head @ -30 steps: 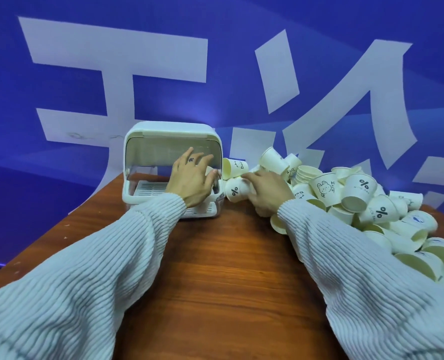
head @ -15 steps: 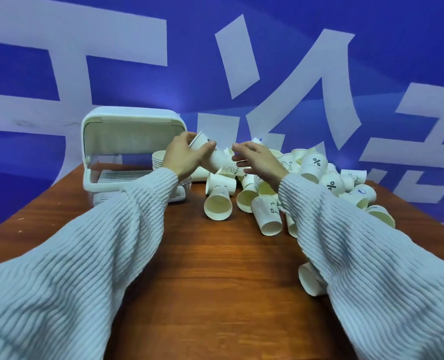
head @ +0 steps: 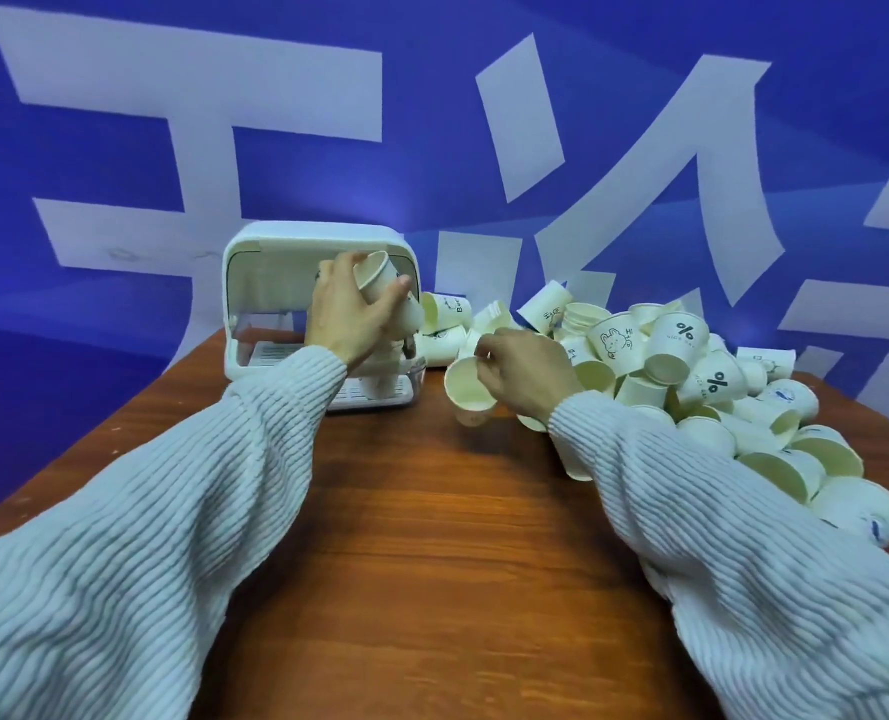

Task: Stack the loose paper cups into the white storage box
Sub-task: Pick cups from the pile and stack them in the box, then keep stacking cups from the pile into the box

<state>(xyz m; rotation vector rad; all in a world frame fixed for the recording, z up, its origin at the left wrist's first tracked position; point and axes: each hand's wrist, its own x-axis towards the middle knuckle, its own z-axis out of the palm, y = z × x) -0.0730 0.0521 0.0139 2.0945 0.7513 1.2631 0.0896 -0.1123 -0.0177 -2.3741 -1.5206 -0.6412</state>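
Lifted since half a second back: left hand (head: 351,311), now up in front of the white storage box (head: 276,262) opening, gripping a short nested stack of cups (head: 385,288) tilted on its side, mouth facing the camera. Dropped lower meanwhile: right hand (head: 522,374), now pinching the rim of a single cup (head: 469,389), mouth toward the camera, just above the table (head: 432,537).

Step in hand, by judgement: building the stack, feeding loose cups one by one into the held stack before it goes in the box. Next move likely calls for carrying the single cup up and left to the held stack, lining up its base with the open mouth, pushing in straight; tilted entry would jam or crumple the thin paper rim.

Box just behind and below the left grip, lid flipped up, slatted tray (head: 270,353) inside. Contents beyond the tray mostly hidden by left hand and sleeve.

Right of the right grip: big loose pile of cups (head: 691,366), lying every way, some with a percent mark, some with a rabbit drawing. More cups between box and pile, just behind the right hand. Right sleeve (head: 717,511) resting against the near edge of the pile, so a risk of knocking cups off the table. Behind everything, blue backdrop (head: 120,407) with large white characters.
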